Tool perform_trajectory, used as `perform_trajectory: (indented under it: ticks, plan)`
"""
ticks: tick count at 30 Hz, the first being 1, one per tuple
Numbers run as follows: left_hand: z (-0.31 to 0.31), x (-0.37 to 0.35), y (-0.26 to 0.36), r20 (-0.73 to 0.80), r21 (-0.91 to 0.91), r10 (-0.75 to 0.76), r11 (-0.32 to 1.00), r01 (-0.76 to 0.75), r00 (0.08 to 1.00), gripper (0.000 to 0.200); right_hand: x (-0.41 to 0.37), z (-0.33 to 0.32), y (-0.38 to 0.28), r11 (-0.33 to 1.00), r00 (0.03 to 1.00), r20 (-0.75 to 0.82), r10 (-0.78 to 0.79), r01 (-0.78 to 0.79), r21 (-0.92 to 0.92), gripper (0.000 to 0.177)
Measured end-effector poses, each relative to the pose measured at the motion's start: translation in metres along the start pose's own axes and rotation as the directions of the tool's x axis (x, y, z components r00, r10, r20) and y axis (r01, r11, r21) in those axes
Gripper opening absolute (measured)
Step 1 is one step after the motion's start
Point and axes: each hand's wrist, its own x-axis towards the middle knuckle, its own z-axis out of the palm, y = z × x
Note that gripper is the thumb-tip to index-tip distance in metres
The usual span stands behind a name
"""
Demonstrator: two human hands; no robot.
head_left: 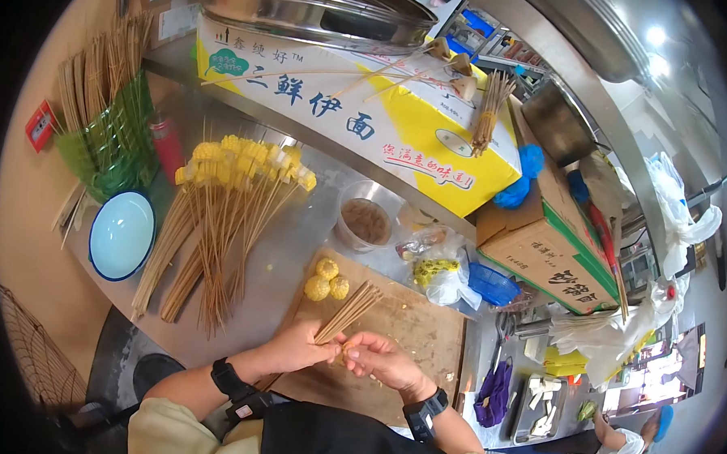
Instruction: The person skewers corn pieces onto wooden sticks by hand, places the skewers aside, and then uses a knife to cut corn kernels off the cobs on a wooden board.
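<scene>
My left hand is closed around a bundle of wooden skewers above the cutting board. Close beside it, my right hand has its fingertips pinched together near the lower part of the bundle; what they hold is too small to make out. Several short yellow corn pieces sit at the board's upper left corner. Farther left, many skewered corn pieces lie on the metal table, their sticks pointing toward me.
A white bowl and a green basket of skewers stand at the left. A plastic tub and blue dish lie beyond the board, before a yellow-white box. At the lower right is another person.
</scene>
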Motion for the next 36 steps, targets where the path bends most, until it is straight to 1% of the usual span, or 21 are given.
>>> perform_trajectory:
  ticks: [1, 4, 5, 6, 7, 8, 9, 10, 14, 17, 20, 23, 26, 27, 29, 32, 34, 35, 36]
  plan:
    - [0.001, -0.002, 0.0, -0.016, 0.016, 0.0, 1.0, 0.0, 1.0, 0.021, -0.002, 0.002, 0.0, 0.999, 1.0, -0.008, -0.02, 0.02, -0.027, 0.01]
    - [0.007, -0.01, 0.005, -0.053, 0.037, -0.006, 0.999, 0.008, 0.999, 0.025, -0.006, 0.005, 0.006, 0.996, 0.996, -0.03, -0.082, 0.081, -0.034, 0.009]
    - [0.008, -0.014, 0.008, -0.062, 0.034, -0.022, 0.999, 0.024, 0.998, 0.026, -0.01, 0.009, 0.006, 0.993, 0.994, -0.039, -0.103, 0.101, -0.056, 0.01]
    - [0.011, -0.022, 0.023, -0.068, 0.092, -0.086, 0.991, 0.092, 0.994, 0.024, -0.013, 0.014, 0.003, 0.991, 0.992, -0.051, -0.116, 0.112, -0.07, 0.011]
    - [0.015, -0.027, 0.027, -0.071, 0.067, -0.044, 0.997, 0.048, 0.997, 0.024, -0.017, 0.019, 0.002, 0.99, 0.991, -0.064, -0.121, 0.116, -0.076, 0.013]
    - [0.015, -0.028, 0.02, -0.079, 0.101, -0.036, 0.994, 0.044, 0.996, 0.025, -0.02, 0.025, -0.001, 0.987, 0.988, -0.068, -0.142, 0.136, -0.084, 0.013]
    - [0.015, -0.029, 0.01, -0.068, 0.028, 0.038, 0.999, -0.037, 0.997, 0.026, -0.023, 0.029, -0.001, 0.983, 0.984, -0.071, -0.163, 0.157, -0.092, 0.013]
    - [0.017, -0.033, 0.012, -0.05, 0.024, 0.092, 0.996, -0.091, 0.994, 0.023, -0.026, 0.032, 0.003, 0.987, 0.985, -0.07, -0.155, 0.151, -0.063, 0.013]
    - [0.023, -0.041, 0.011, 0.01, -0.028, 0.177, 0.984, -0.176, 0.984, 0.017, -0.033, 0.036, 0.006, 0.981, 0.979, -0.064, -0.193, 0.193, -0.013, 0.013]
    - [0.03, -0.047, 0.011, -0.007, -0.021, 0.192, 0.981, -0.192, 0.981, 0.015, -0.041, 0.039, 0.009, 0.977, 0.975, -0.065, -0.212, 0.212, -0.007, 0.013]
    - [0.036, -0.051, 0.014, -0.025, 0.033, 0.192, 0.981, -0.191, 0.981, 0.015, -0.048, 0.045, 0.009, 0.973, 0.971, -0.072, -0.229, 0.229, -0.009, 0.013]
    - [0.039, -0.053, 0.01, -0.112, 0.268, 0.201, 0.949, -0.165, 0.973, 0.016, -0.052, 0.048, 0.011, 0.973, 0.971, -0.059, -0.23, 0.23, -0.018, 0.012]
    - [0.043, -0.058, 0.017, -0.059, 0.148, 0.18, 0.974, -0.17, 0.982, 0.017, -0.059, 0.048, 0.009, 0.971, 0.97, -0.049, -0.236, 0.235, -0.032, 0.012]
    - [0.045, -0.061, 0.021, -0.037, 0.134, 0.193, 0.973, -0.187, 0.98, 0.016, -0.061, 0.049, 0.008, 0.971, 0.97, -0.047, -0.237, 0.236, -0.03, 0.012]
    - [0.047, -0.066, 0.026, 0.003, 0.104, 0.208, 0.973, -0.207, 0.978, 0.015, -0.065, 0.052, 0.007, 0.968, 0.967, -0.08, -0.24, 0.232, -0.092, 0.012]
    - [0.047, -0.065, 0.025, 0.05, 0.123, 0.199, 0.971, -0.204, 0.979, 0.015, -0.068, 0.057, 0.006, 0.965, 0.971, -0.093, -0.222, 0.205, -0.165, 0.013]
    - [0.046, -0.064, 0.021, 0.03, 0.159, 0.196, 0.967, -0.198, 0.98, 0.012, -0.068, 0.06, 0.006, 0.964, 0.97, -0.104, -0.219, 0.198, -0.18, 0.013]
    - [0.046, -0.065, 0.019, 0.023, 0.178, 0.19, 0.965, -0.191, 0.982, 0.011, -0.069, 0.059, 0.007, 0.955, 0.974, -0.091, -0.206, 0.18, -0.235, 0.014]
    - [0.046, -0.066, 0.021, -0.03, 0.23, 0.23, 0.949, -0.217, 0.973, 0.011, -0.069, 0.056, 0.007, 0.944, 0.978, -0.081, -0.19, 0.16, -0.288, 0.015]
